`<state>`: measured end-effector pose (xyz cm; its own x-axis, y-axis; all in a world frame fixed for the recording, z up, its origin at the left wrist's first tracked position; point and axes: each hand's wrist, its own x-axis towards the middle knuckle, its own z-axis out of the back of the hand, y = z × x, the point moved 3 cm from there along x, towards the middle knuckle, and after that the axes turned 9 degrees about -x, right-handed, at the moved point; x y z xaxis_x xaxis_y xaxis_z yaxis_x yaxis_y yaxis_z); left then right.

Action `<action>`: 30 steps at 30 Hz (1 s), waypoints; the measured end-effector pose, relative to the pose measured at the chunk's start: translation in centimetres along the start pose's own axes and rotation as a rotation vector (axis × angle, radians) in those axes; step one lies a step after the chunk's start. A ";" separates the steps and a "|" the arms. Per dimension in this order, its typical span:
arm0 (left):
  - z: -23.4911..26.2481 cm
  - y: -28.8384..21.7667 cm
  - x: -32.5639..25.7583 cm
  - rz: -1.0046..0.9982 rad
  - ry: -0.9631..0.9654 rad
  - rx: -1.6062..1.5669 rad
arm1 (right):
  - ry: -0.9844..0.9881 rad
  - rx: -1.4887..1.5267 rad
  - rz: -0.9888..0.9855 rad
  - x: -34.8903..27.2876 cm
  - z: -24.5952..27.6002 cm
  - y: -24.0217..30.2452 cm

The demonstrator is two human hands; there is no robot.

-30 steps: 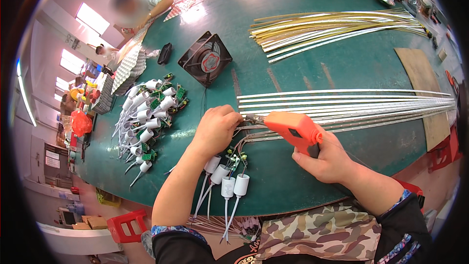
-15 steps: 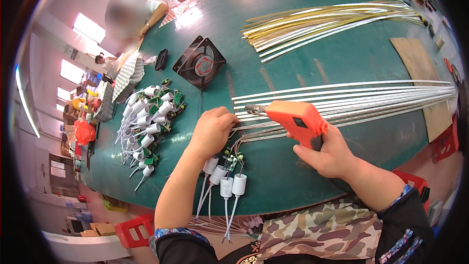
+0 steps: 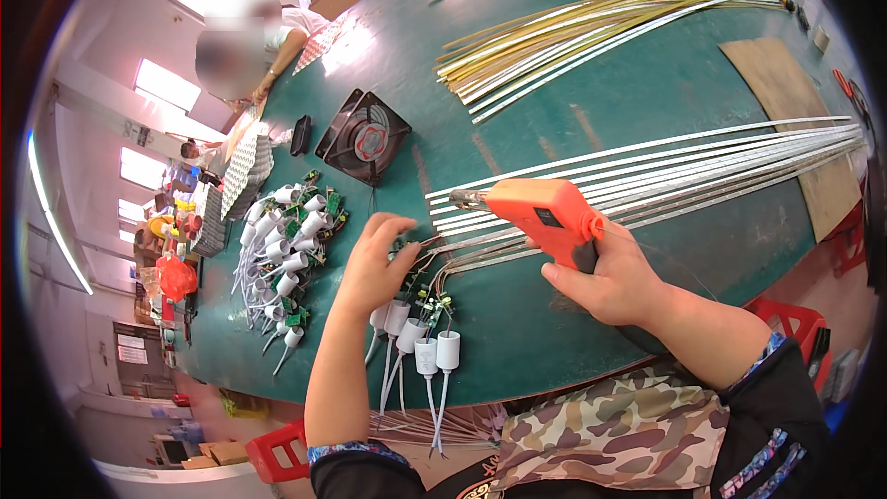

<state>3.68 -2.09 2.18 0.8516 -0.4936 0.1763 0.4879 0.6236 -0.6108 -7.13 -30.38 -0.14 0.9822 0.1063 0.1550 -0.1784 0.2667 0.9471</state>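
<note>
At a green worktable (image 3: 573, 120), a right hand (image 3: 605, 273) grips an orange glue gun (image 3: 540, 210), nozzle pointing left over the ends of long white strips (image 3: 665, 162). The left hand (image 3: 374, 263) rests fingers-down, holding nothing, on small green circuit boards (image 3: 420, 291) wired to white cylindrical caps (image 3: 416, 346) near the table's edge. A heap of similar capped parts (image 3: 286, 240) lies to the left, a black fan (image 3: 363, 137) behind it, yellow strips (image 3: 591, 32) beyond, brown cardboard (image 3: 795, 102) at right.

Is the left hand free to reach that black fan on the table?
Probably yes: the left hand holds nothing, resting on small parts, and bare green table lies between it and the fan.
</note>
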 end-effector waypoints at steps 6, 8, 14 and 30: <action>0.9 0.9 -1.7 0.071 0.119 0.125 | -0.010 0.039 -0.102 -0.4 0.0 0.5; 1.3 0.3 -2.0 0.075 0.107 0.100 | 0.007 0.086 -0.124 -0.3 0.0 0.9; 3.8 -4.6 -4.0 0.012 0.165 0.044 | -0.129 0.388 -0.073 -0.5 0.7 0.9; 13.8 11.8 -17.4 0.273 -0.027 0.765 | -0.137 0.351 -0.069 -0.3 0.8 0.7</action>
<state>-2.76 22.24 2.59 0.9592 -0.2551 0.1216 0.2495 0.9665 0.0597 -7.52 -30.94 0.71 0.9942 -0.0355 0.1012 -0.1037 -0.0776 0.9916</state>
